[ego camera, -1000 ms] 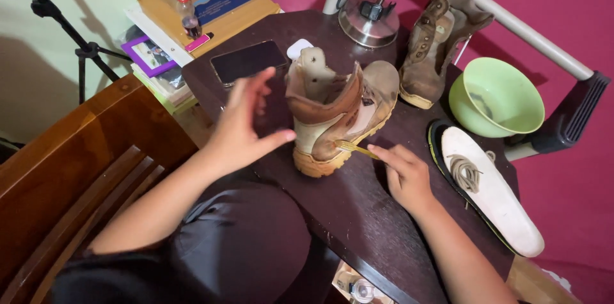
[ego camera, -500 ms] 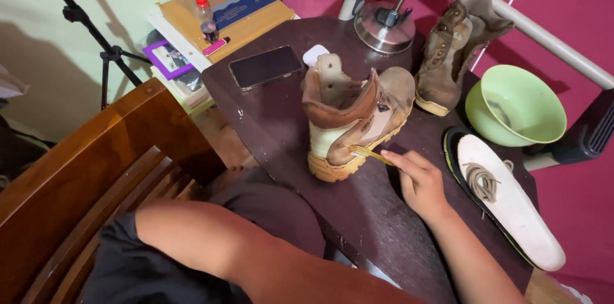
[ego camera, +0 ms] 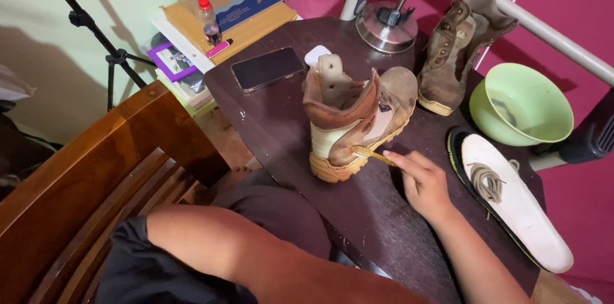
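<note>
**One hand on a brush at the boot's side**

One dark table (ego camera: 281, 131) carries everything, with a wooden chair (ego camera: 96, 182) at its near left. At the table's middle stands a tan boot (ego camera: 352, 122), upright, its toe pointing far right and its heel near. A second boot (ego camera: 457, 54) stands beyond it to the far right, just beside a green bowl (ego camera: 531, 102). Near right of the bowl lies a white insole (ego camera: 524, 214) with a coiled lace (ego camera: 487, 181) on top. A black phone (ego camera: 267, 68) lies flat on the far left of the table.

The right hand (ego camera: 425, 182) rests on the table just right of the tan boot, its fingers pinched together on the handle of a small yellow brush (ego camera: 371, 154). The brush reaches leftward from the fingertips, its head touching the boot's lower side just above the sole. The left hand is out of sight; only its upper arm crosses the near edge.
</note>
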